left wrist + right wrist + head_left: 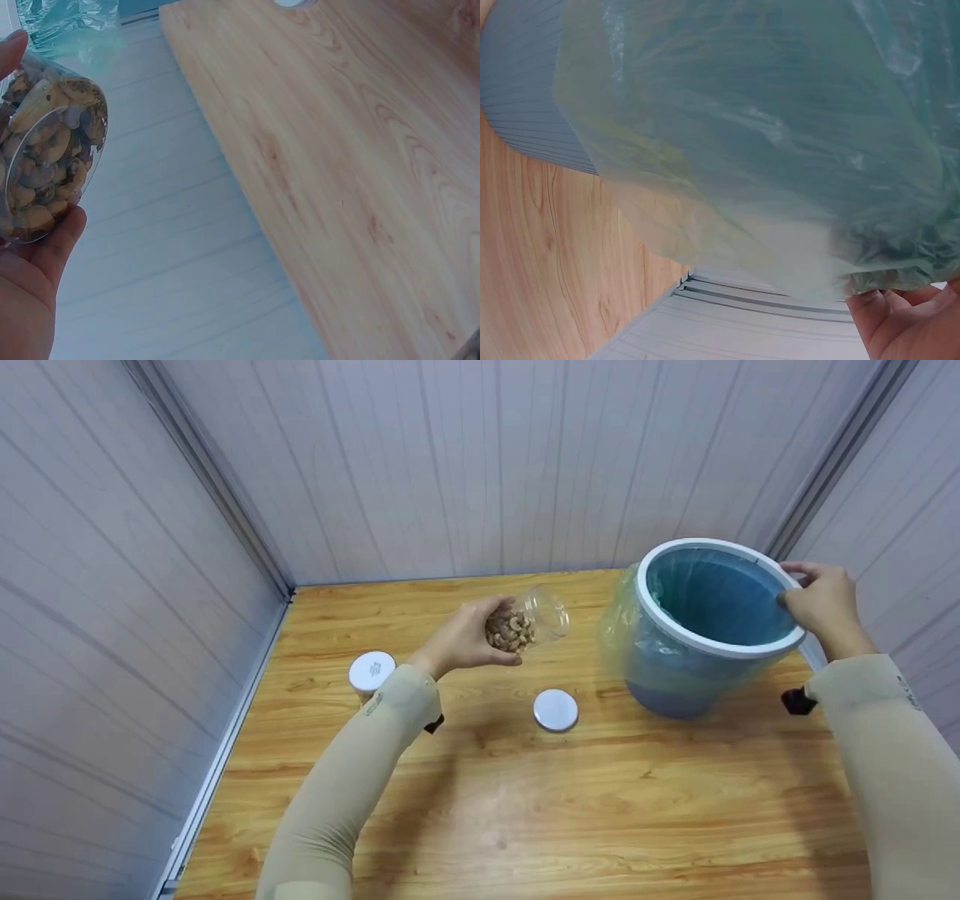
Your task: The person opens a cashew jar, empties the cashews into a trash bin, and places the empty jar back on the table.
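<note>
My left hand [472, 636] grips a clear plastic jar [546, 613] above the table, tilted with its mouth toward the right. Cashew nuts [513, 631] lie in the jar's bottom end, near my palm; the left wrist view shows the nuts [52, 150] through the jar's base. At the right, my right hand [825, 604] pinches the white rim of a blue trash can [675, 686]. A thin greenish bag [742, 150] lines the can and hangs down over its outside. The can leans a little, its opening turned up toward the head camera.
A round white lid [556, 710] lies on the wooden table [525, 810] between the jar and the can. Left of my forearm stands a white-lidded container [372, 671], partly hidden by the sleeve. Pale panelled walls [480, 472] close in the back and both sides.
</note>
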A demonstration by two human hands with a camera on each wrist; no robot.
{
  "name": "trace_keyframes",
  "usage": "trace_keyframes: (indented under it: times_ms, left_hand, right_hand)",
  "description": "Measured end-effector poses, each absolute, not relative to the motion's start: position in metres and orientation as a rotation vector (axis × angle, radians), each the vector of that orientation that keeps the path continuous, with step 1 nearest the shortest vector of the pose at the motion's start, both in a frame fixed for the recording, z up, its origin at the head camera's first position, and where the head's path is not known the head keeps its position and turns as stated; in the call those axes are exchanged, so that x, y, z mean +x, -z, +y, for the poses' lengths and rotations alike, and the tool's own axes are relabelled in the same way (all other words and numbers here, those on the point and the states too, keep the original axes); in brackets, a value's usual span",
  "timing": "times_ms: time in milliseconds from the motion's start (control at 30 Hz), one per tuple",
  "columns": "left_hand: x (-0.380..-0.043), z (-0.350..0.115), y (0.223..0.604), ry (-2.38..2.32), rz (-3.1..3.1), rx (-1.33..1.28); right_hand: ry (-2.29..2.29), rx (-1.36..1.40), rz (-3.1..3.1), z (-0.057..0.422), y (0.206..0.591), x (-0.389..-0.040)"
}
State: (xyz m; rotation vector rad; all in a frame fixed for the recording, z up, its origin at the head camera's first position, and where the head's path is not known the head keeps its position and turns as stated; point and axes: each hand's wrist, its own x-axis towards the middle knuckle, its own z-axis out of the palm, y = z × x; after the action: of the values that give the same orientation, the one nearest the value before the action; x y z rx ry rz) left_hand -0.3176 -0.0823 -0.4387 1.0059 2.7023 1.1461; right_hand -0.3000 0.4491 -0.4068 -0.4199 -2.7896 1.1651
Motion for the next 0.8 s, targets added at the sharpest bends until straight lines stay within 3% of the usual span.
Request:
trace_keyframes:
  times_ms: [800]
  left_hand:
    - [-0.330, -0.065, 0.415, -1.145, 2.726, 1.061]
  right_hand:
    - [-1.156, -0.405, -2.782, 0.448, 0.407, -0.305]
